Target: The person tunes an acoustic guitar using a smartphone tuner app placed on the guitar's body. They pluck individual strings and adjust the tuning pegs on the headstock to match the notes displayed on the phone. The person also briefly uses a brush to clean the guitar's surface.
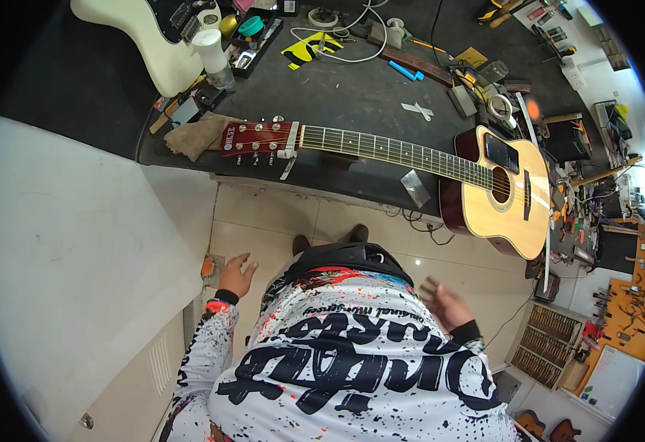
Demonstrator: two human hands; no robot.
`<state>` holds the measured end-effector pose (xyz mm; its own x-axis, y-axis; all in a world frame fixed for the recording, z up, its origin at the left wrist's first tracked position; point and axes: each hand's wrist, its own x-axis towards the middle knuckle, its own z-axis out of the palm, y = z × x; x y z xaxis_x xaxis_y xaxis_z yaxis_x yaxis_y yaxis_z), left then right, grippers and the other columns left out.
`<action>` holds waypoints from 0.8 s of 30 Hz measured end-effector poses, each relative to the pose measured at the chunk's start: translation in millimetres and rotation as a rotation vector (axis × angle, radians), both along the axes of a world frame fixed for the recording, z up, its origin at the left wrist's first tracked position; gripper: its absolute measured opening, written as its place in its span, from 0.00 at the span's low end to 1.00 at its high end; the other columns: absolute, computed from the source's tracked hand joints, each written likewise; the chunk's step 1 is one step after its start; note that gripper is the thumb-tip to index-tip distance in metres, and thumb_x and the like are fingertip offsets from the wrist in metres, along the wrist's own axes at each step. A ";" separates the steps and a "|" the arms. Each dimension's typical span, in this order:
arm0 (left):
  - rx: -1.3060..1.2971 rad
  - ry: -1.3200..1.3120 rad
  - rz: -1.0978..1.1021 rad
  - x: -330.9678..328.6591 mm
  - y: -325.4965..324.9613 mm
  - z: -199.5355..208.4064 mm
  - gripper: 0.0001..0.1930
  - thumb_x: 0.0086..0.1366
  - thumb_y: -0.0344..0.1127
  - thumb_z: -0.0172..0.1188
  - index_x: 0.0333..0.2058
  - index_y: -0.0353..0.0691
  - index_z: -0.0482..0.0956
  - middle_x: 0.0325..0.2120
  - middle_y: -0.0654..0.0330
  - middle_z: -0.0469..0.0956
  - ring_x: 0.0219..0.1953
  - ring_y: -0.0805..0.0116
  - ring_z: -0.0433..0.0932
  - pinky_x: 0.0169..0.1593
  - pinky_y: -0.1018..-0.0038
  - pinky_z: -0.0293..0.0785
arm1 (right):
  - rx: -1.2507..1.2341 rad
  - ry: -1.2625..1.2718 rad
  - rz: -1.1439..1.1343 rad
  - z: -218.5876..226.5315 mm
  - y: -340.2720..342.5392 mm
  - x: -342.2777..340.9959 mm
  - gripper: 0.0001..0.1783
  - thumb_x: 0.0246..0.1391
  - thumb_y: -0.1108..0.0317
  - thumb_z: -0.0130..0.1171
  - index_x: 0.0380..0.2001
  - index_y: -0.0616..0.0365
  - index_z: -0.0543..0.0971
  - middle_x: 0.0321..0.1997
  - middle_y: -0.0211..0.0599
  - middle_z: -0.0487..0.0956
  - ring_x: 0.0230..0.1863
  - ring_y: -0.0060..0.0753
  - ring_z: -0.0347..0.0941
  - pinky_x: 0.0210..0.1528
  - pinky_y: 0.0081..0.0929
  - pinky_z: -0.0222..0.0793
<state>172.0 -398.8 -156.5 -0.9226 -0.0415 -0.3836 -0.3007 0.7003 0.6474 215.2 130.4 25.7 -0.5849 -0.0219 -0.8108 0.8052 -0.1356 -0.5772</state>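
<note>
We see a dark workbench (322,85) spanning the far side of the scene, with the acoustic guitar (411,155) lying face up along its near edge. The guitar's long axis runs left to right: dark red headstock at left, pale body at right, the body set a little nearer than the headstock and seemingly jutting past the bench edge. A white electric guitar body (142,37) occupies the far left.

On the near side, both hands are raised in front of the torso, apart from the guitar. The left hand (238,275) is below the headstock, fingers spread and released, holding nothing we can see. The right hand (448,306) is blurred, fingers loosely bent and apparently free; it looks the nearer of the two, with the guitar body lying far and to the right of its fingertips.

Among smaller things, a brown cloth (197,138) sits beneath the headstock's left end, and a black phone-like device (501,153) rests on the body. A thin silvery plate (415,189) lies just on the near side of the neck, in the right hand's way toward it. A pale capo-like clamp (291,144) sits where neck meets headstock.
</note>
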 end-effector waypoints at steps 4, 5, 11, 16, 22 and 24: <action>0.021 0.050 -0.001 -33.0 23.2 33.3 0.25 0.63 0.47 0.63 0.53 0.36 0.77 0.48 0.45 0.78 0.48 0.49 0.78 0.52 0.61 0.74 | 0.634 0.303 0.030 24.3 19.2 -47.7 0.31 0.66 0.59 0.56 0.65 0.65 0.65 0.62 0.54 0.73 0.63 0.41 0.69 0.64 0.36 0.64; 0.014 0.048 0.008 -39.0 30.4 43.1 0.25 0.63 0.47 0.63 0.53 0.36 0.77 0.48 0.45 0.78 0.48 0.49 0.78 0.52 0.61 0.74 | 0.626 0.304 0.038 31.1 16.6 -57.4 0.31 0.66 0.59 0.56 0.65 0.65 0.65 0.62 0.54 0.73 0.63 0.41 0.69 0.64 0.36 0.64; 0.051 0.190 0.072 -60.9 74.8 84.8 0.22 0.62 0.40 0.65 0.53 0.36 0.77 0.47 0.47 0.79 0.48 0.50 0.78 0.52 0.63 0.74 | 0.663 0.469 0.357 49.7 9.7 -92.5 0.28 0.60 0.63 0.62 0.59 0.67 0.72 0.55 0.53 0.78 0.59 0.40 0.74 0.61 0.36 0.67; 0.003 0.231 0.179 -57.0 110.0 101.2 0.23 0.60 0.37 0.66 0.53 0.36 0.77 0.46 0.48 0.79 0.44 0.52 0.78 0.50 0.64 0.74 | 0.628 0.515 0.562 66.7 26.0 -138.9 0.27 0.62 0.65 0.60 0.60 0.70 0.70 0.56 0.54 0.78 0.59 0.40 0.75 0.62 0.33 0.67; -0.075 0.159 0.326 -45.0 160.1 112.7 0.24 0.62 0.39 0.66 0.55 0.39 0.76 0.46 0.50 0.80 0.47 0.56 0.80 0.49 0.64 0.75 | 0.627 0.761 0.599 74.7 64.5 -211.1 0.22 0.57 0.68 0.64 0.54 0.66 0.77 0.50 0.50 0.82 0.54 0.42 0.78 0.58 0.34 0.70; -0.054 0.112 0.348 -40.2 174.9 108.4 0.24 0.62 0.38 0.66 0.56 0.38 0.75 0.48 0.51 0.80 0.50 0.57 0.79 0.51 0.64 0.75 | 0.738 0.830 0.685 85.8 82.2 -231.0 0.22 0.56 0.69 0.64 0.53 0.66 0.77 0.49 0.52 0.82 0.53 0.44 0.79 0.57 0.35 0.71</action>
